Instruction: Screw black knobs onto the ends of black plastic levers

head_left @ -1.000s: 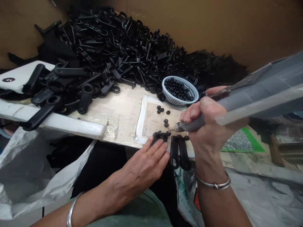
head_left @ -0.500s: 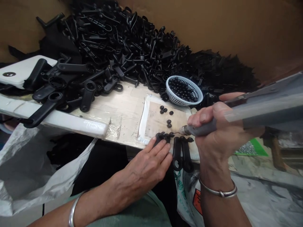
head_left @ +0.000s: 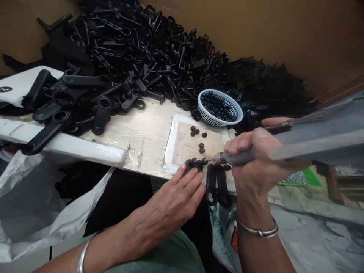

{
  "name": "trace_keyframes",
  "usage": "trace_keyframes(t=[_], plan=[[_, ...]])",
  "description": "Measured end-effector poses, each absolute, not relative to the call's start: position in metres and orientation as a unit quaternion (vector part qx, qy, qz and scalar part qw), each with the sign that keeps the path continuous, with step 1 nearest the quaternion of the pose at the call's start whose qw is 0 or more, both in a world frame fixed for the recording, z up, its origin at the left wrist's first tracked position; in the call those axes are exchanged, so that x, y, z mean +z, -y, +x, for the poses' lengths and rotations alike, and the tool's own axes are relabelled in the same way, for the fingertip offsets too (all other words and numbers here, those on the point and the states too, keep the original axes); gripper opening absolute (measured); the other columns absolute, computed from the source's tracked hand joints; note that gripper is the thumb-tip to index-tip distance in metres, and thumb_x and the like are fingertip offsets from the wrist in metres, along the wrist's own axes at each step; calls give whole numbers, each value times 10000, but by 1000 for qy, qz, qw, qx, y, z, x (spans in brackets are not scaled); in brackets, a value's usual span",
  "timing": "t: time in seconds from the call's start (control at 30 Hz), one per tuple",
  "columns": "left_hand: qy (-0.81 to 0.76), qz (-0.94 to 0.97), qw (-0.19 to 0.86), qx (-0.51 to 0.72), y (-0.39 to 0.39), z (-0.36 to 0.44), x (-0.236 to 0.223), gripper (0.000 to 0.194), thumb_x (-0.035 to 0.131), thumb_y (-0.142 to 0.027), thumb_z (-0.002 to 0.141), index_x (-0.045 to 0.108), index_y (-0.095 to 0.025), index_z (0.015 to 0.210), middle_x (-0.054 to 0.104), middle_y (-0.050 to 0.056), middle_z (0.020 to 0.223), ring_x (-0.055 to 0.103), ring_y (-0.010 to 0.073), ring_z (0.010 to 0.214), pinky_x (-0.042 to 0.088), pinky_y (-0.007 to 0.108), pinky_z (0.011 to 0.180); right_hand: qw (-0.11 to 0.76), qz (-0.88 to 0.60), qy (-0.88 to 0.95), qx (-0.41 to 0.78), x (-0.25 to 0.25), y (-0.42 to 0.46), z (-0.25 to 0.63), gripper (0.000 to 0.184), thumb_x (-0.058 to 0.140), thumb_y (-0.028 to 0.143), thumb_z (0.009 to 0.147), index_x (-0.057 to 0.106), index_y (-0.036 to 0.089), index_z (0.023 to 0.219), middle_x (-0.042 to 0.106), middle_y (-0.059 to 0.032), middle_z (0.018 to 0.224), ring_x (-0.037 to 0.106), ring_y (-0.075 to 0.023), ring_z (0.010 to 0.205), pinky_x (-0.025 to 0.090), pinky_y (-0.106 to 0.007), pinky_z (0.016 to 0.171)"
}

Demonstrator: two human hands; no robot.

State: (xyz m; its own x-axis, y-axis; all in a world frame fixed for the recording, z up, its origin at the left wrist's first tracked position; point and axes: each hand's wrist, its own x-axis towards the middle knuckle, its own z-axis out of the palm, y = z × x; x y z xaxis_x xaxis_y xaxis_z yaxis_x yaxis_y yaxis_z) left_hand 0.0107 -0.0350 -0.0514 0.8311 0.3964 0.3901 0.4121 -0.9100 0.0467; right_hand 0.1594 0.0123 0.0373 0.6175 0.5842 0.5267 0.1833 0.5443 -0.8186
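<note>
In my right hand (head_left: 256, 159) is a grey power screwdriver (head_left: 241, 156), held almost level, its body blurred toward the right edge. Its thin bit points left and reaches a small black round knob (head_left: 204, 161) at the end of a black part. My left hand (head_left: 178, 193) lies over black plastic crank handles (head_left: 187, 165) at the table's front edge, its fingers curled across them and hiding most of them. Right beside it, two more black crank handles (head_left: 211, 185) with knobs at their far ends jut over the edge. Several loose black knobs (head_left: 201, 146) lie just beyond.
A light blue basket (head_left: 203, 113) holds many black knobs. Behind it rises a large heap of black plastic parts (head_left: 159, 57). A green tray (head_left: 313, 177) with small metal pieces sits at the right. White foam edging (head_left: 93, 148) runs along the left front; a white bag (head_left: 34, 204) hangs below.
The whole view has shifted slightly. Both hands, the screwdriver and the handles keep nearly the same places relative to each other, with the bit still at the knob.
</note>
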Motion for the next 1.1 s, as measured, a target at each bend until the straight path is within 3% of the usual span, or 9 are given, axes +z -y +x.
trace_keyframes(t=[0.13, 0.6, 0.73, 1.1], plan=[[215, -958, 19, -191, 36, 12, -47, 386, 352, -120, 970, 475, -91, 1334, 488, 159, 1440, 423, 275, 1373, 258, 473, 1184, 794, -445, 387, 145, 53, -10, 157, 196, 510, 74, 641, 500, 232, 756, 438, 104, 428, 374, -102, 339, 350, -268, 332], [217, -950, 24, -221, 35, 13, -50, 369, 365, -121, 968, 498, -82, 1309, 529, 153, 1402, 469, 278, 1337, 266, 460, 1177, 773, -456, 402, 180, 49, -12, 153, 245, 514, 49, 639, 512, 235, 800, 451, 110, 424, 408, -111, 333, 394, -274, 339], [218, -952, 25, -213, 35, 13, -55, 387, 371, -139, 972, 465, -91, 1344, 478, 162, 1448, 429, 271, 1369, 237, 462, 1193, 771, -454, 422, 145, 48, -12, 153, 215, 517, 49, 654, 521, 220, 785, 467, 96, 430, 423, -113, 335, 400, -283, 335], [219, -951, 37, -214, 36, 14, -56, 368, 401, -158, 962, 483, -99, 1316, 499, 149, 1433, 438, 269, 1362, 238, 455, 1195, 755, -481, 395, 208, 51, -15, 153, 132, 579, 153, 643, 488, 235, 692, 427, 93, 423, 396, -101, 333, 373, -286, 349]])
